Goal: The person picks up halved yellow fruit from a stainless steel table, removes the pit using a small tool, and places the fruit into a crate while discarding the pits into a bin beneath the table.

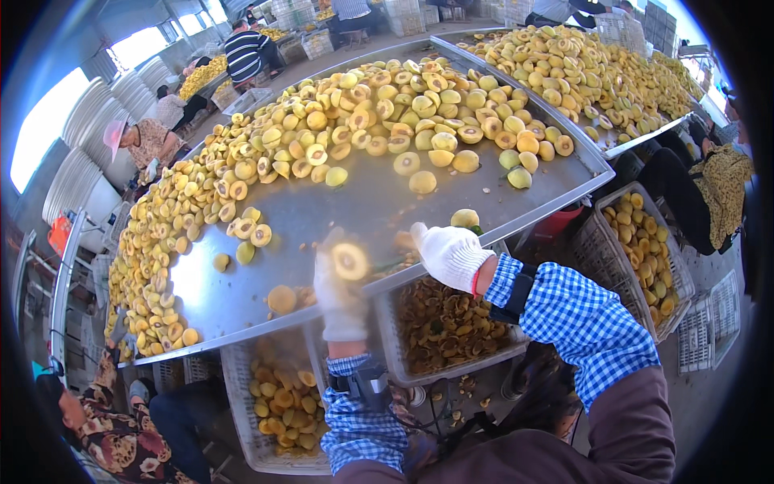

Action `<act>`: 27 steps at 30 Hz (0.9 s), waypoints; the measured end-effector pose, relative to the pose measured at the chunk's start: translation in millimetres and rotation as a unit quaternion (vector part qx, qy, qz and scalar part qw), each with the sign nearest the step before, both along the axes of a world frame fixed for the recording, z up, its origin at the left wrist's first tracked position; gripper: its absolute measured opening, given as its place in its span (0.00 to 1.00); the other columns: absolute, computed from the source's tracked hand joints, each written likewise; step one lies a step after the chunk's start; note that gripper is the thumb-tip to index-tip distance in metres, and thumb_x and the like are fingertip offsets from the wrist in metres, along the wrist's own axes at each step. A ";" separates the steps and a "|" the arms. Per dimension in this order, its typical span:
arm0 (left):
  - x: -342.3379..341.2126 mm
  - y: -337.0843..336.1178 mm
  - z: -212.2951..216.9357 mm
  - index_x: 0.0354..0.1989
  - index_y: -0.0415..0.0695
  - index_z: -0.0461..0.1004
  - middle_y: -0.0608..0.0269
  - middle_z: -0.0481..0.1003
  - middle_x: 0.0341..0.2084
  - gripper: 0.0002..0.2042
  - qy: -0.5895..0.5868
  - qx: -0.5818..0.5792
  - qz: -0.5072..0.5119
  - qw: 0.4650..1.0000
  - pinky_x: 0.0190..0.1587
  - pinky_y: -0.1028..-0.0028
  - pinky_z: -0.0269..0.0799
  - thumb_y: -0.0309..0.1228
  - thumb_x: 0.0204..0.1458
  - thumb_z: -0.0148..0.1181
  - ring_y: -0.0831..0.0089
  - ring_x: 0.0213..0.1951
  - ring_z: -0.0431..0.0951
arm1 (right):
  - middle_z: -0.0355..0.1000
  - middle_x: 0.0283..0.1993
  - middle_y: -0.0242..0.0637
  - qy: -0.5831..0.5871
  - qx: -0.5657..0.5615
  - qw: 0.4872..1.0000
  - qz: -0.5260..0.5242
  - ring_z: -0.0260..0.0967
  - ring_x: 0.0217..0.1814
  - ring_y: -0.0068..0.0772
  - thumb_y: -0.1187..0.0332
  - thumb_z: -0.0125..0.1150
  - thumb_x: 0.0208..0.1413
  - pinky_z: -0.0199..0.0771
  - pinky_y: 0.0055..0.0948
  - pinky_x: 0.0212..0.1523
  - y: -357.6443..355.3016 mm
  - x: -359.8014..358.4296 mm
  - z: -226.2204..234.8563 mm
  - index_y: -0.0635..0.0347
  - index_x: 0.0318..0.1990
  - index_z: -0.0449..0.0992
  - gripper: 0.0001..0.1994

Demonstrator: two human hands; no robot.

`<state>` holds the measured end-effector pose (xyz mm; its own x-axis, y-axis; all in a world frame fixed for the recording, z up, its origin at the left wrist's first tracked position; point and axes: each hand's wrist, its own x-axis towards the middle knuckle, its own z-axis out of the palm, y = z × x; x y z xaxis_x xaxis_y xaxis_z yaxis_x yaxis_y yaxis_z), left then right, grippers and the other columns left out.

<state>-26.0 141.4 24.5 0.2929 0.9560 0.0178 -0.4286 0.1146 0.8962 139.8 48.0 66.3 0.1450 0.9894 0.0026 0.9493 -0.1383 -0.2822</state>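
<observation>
My left hand [339, 300], in a white knit glove and smeared by motion, is at the near edge of a metal table [330, 214]. A yellow peach half [350, 262] with a brown centre is at its fingertips, apparently gripped. My right hand [451, 256], also gloved, is closed above the same edge. A brownish blur shows at its fingertips; what it holds I cannot make out. Just beyond my right hand lies a peach piece [465, 218]. Another half [281, 299] rests left of my left hand. A heap of halved peaches [355, 105] covers the table's far side.
Below the table edge stand a crate of brown-yellow scraps [455, 327] and a crate of peach halves [286, 403]. Another full crate [641, 242] is at the right. A second table [564, 73] bears more fruit. Several people work nearby, one seated close at the left [121, 427].
</observation>
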 end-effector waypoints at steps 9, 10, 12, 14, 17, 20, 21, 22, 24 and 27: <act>15.3 -9.2 3.1 0.44 0.37 0.71 0.52 0.75 0.34 0.37 -0.019 -0.109 -0.035 0.993 0.35 0.68 0.75 0.63 0.57 0.33 0.64 0.31 0.75 | 0.72 0.30 0.56 0.265 0.080 0.960 0.050 0.71 0.33 0.60 0.60 0.52 0.56 0.70 0.49 0.35 -28.9 -43.5 -3.9 0.67 0.42 0.64 0.16; 18.1 -14.8 7.8 0.44 0.37 0.71 0.52 0.75 0.33 0.37 -0.008 -0.097 -0.011 0.995 0.35 0.68 0.75 0.63 0.57 0.32 0.64 0.30 0.75 | 0.71 0.33 0.58 0.281 0.049 0.958 0.030 0.71 0.36 0.59 0.62 0.55 0.54 0.72 0.47 0.33 -28.8 -45.4 -5.1 0.64 0.45 0.61 0.18; 18.5 -14.3 0.0 0.43 0.37 0.72 0.52 0.75 0.33 0.37 0.055 -0.028 0.020 0.998 0.35 0.69 0.75 0.63 0.57 0.31 0.65 0.30 0.75 | 0.71 0.32 0.56 0.295 0.047 0.954 0.012 0.71 0.34 0.58 0.62 0.53 0.55 0.71 0.47 0.33 -33.6 -51.3 -2.8 0.66 0.43 0.63 0.17; 21.2 -14.4 -2.9 0.42 0.37 0.72 0.52 0.75 0.33 0.36 0.071 -0.005 0.020 0.997 0.34 0.69 0.75 0.62 0.58 0.31 0.65 0.29 0.75 | 0.71 0.31 0.55 0.307 0.090 0.947 -0.006 0.71 0.32 0.56 0.62 0.52 0.55 0.70 0.47 0.32 -35.5 -54.5 -13.3 0.67 0.42 0.64 0.16; 23.4 -18.8 -3.8 0.41 0.37 0.72 0.53 0.75 0.33 0.35 0.053 -0.025 0.000 0.998 0.34 0.69 0.75 0.60 0.59 0.32 0.65 0.29 0.75 | 0.71 0.30 0.54 0.307 0.090 0.947 -0.024 0.71 0.31 0.56 0.61 0.52 0.56 0.70 0.47 0.32 -38.9 -53.4 -13.7 0.66 0.42 0.64 0.16; 26.0 -21.8 -5.8 0.40 0.36 0.73 0.51 0.75 0.32 0.33 0.044 -0.032 0.004 0.999 0.33 0.69 0.75 0.58 0.59 0.34 0.65 0.28 0.75 | 0.72 0.31 0.54 0.320 0.037 0.946 -0.031 0.72 0.33 0.57 0.61 0.51 0.56 0.71 0.47 0.34 -41.6 -53.0 -13.4 0.67 0.43 0.64 0.16; 26.0 -21.8 -6.1 0.39 0.35 0.73 0.51 0.75 0.31 0.32 0.058 -0.035 0.009 0.998 0.32 0.70 0.75 0.57 0.60 0.36 0.66 0.28 0.75 | 0.72 0.31 0.54 0.320 0.036 0.946 -0.034 0.72 0.33 0.57 0.61 0.51 0.56 0.71 0.47 0.34 -43.5 -51.9 -13.9 0.67 0.43 0.64 0.16; 27.1 -22.0 -7.3 0.37 0.35 0.73 0.51 0.76 0.29 0.31 0.072 -0.039 0.011 0.997 0.32 0.71 0.75 0.56 0.60 0.37 0.66 0.28 0.75 | 0.72 0.32 0.55 0.328 0.031 0.944 -0.025 0.72 0.33 0.57 0.61 0.51 0.56 0.71 0.47 0.35 -46.5 -49.5 -15.2 0.67 0.42 0.64 0.16; 30.3 -18.1 -8.5 0.37 0.34 0.74 0.53 0.76 0.27 0.31 0.125 -0.048 -0.036 0.990 0.31 0.71 0.75 0.55 0.60 0.38 0.67 0.27 0.76 | 0.72 0.33 0.55 0.334 0.023 0.942 -0.022 0.72 0.34 0.57 0.61 0.51 0.56 0.71 0.47 0.36 -52.3 -43.6 -29.0 0.67 0.42 0.65 0.16; 18.9 -13.1 -8.8 0.37 0.34 0.74 0.57 0.76 0.24 0.32 0.225 -0.055 -0.146 0.962 0.33 0.72 0.75 0.56 0.59 0.40 0.70 0.27 0.77 | 0.72 0.35 0.56 0.316 0.059 0.946 0.044 0.72 0.35 0.58 0.60 0.51 0.55 0.71 0.47 0.37 -60.9 -44.8 -57.9 0.66 0.42 0.65 0.16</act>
<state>-7.1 128.2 15.7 0.5035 0.8205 -0.2705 0.0647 0.2765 0.9588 95.1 -12.9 8.4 0.0714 0.9960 0.0537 0.5924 0.0010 -0.8057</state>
